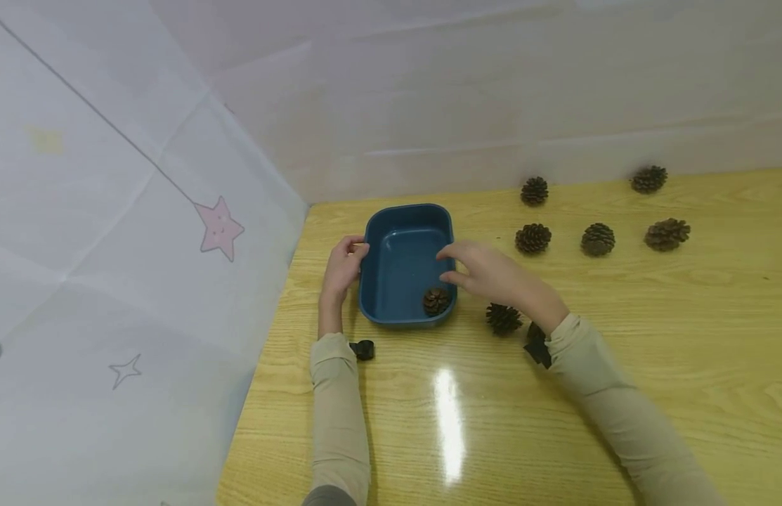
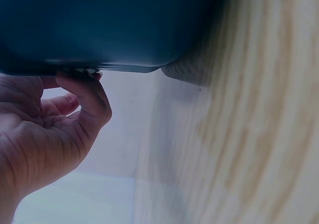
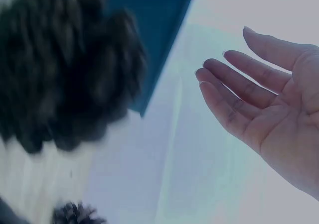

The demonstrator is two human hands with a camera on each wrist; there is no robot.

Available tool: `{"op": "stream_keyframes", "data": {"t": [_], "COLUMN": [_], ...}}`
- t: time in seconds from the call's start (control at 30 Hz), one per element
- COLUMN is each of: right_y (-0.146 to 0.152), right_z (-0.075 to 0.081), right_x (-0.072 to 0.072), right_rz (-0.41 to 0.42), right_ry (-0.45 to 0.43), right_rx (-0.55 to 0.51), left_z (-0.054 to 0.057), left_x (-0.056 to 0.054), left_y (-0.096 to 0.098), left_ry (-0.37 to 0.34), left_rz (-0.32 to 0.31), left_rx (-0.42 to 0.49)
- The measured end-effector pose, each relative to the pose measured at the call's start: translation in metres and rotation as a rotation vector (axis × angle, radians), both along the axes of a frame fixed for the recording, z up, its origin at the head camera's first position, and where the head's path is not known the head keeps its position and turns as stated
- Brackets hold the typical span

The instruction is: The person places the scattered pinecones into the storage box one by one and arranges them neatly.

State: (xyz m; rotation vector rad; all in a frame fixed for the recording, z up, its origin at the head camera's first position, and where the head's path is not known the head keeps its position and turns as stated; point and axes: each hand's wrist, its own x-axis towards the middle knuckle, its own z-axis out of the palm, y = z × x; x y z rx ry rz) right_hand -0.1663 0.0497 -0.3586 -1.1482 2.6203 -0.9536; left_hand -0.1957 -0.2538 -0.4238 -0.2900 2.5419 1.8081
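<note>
A deep blue rectangular tray [image 1: 406, 263] stands on the table, with one brown pine cone [image 1: 435, 301] in its near right corner. My left hand [image 1: 344, 267] holds the tray's left rim; in the left wrist view its bent fingers [image 2: 94, 102] meet the rim. Over the right rim reaches my right hand [image 1: 492, 270], thumb and fingers apart, nothing between them. The right wrist view shows that hand's palm [image 3: 279, 109] bare and its fingers spread. Close by its wrist on the table lies another pine cone [image 1: 504, 319], large and blurred in the right wrist view.
To the right, several more pine cones [image 1: 532, 239] lie spread in loose rows on the wooden table [image 1: 492, 422]. A pale sheet [image 1: 428, 105] hangs along the back edge, and one with printed stars [image 1: 221, 228] borders the left side. Both wrists carry black straps [image 1: 363, 350].
</note>
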Motion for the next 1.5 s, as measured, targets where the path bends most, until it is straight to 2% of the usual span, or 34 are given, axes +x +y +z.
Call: {"op": "stream_keyframes", "data": {"t": [0.23, 0.47, 0.63, 1.0, 1.23, 1.5], "right_y": [0.039, 0.085, 0.106, 0.119, 0.124, 0.130], "right_z": [0.016, 0.022, 0.021, 0.014, 0.005, -0.006], "right_x": [-0.009, -0.021, -0.029, -0.038, -0.044, -0.049], "right_rz": [-0.112, -0.295, -0.365, -0.388, -0.394, -0.401], "right_ry": [0.014, -0.169, -0.171, -0.150, -0.164, -0.196], "right_rx": [-0.078, -0.133, -0.141, -0.119, -0.093, -0.097], "left_z": [-0.001, -0.002, 0.001, 0.000, -0.001, -0.001], "left_x": [0.000, 0.001, 0.001, 0.000, -0.002, -0.002], "left_y": [0.001, 0.001, 0.002, 0.000, 0.002, 0.001], "left_ry": [0.005, 0.003, 0.011, 0.004, 0.019, -0.003], "left_rz": [0.013, 0.012, 0.013, 0.015, 0.004, 0.010], "left_rx": [-0.017, -0.034, -0.030, -0.025, -0.031, -0.018]}}
